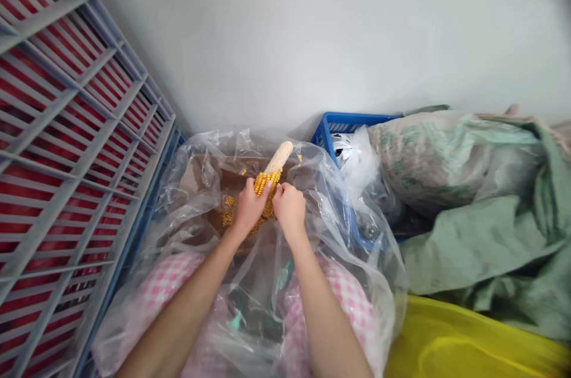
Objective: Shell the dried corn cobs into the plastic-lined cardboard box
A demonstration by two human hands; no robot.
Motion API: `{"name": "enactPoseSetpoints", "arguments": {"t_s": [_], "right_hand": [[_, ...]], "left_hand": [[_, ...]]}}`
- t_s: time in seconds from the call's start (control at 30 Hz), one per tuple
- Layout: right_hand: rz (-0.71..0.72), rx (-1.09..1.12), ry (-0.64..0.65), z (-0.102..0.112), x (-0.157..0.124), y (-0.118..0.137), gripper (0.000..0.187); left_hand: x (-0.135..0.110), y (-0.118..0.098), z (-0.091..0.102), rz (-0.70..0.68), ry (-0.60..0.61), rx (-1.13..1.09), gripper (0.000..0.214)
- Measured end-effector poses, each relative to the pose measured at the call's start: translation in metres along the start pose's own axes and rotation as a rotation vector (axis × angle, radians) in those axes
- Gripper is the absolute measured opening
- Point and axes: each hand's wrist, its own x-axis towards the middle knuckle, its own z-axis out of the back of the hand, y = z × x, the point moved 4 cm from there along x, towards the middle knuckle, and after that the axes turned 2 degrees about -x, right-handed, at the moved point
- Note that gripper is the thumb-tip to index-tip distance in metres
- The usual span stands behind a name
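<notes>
A dried corn cob (267,183) is being held upright between the two hands, above a cardboard box (227,175) lined with a clear plastic sheet (352,187). Its upper end is showing bare and pale, while rows of orange-yellow kernels are being kept on the part below (the lowest stretch is hidden behind the hands). The left hand (250,206) is being wrapped around the cob, and the right hand (289,208) is being held just beside it, almost touching, with its fingertips (277,189) being pressed against the kernels. Loose kernels (228,211) are being held in the box beneath the cob. Pink checked fabric (165,283) is being overlaid by the plastic around both forearms. To the left, a grey-blue slatted rack (75,128) is being propped with red showing behind its slats; ahead, a blue plastic crate (341,128) is being partly hidden by a green woven sack (455,158), while a yellow plastic bin (468,336) is being seen at lower right, below a white wall (312,38).
</notes>
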Motion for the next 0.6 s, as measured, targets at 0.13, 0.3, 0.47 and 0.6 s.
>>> {"name": "enactPoseSetpoints", "arguments": {"t_s": [0.13, 0.3, 0.47, 0.6], "right_hand": [[-0.023, 0.012, -0.046, -0.009, -0.005, 0.005, 0.033], [0.025, -0.138, -0.081, -0.004, -0.008, 0.014, 0.029], [0.118, -0.158, -0.097, 0.011, -0.01, 0.024, 0.03], [0.13, -0.118, -0.059, 0.024, -0.009, 0.023, 0.034]], "left_hand": [[-0.003, 0.004, 0.001, 0.051, -0.035, -0.055, 0.032], [-0.005, 0.006, 0.004, 0.125, -0.017, -0.259, 0.032], [-0.004, 0.002, 0.008, 0.306, 0.13, -0.906, 0.031], [-0.003, -0.006, 0.008, 0.368, 0.265, -1.12, 0.033]]}}
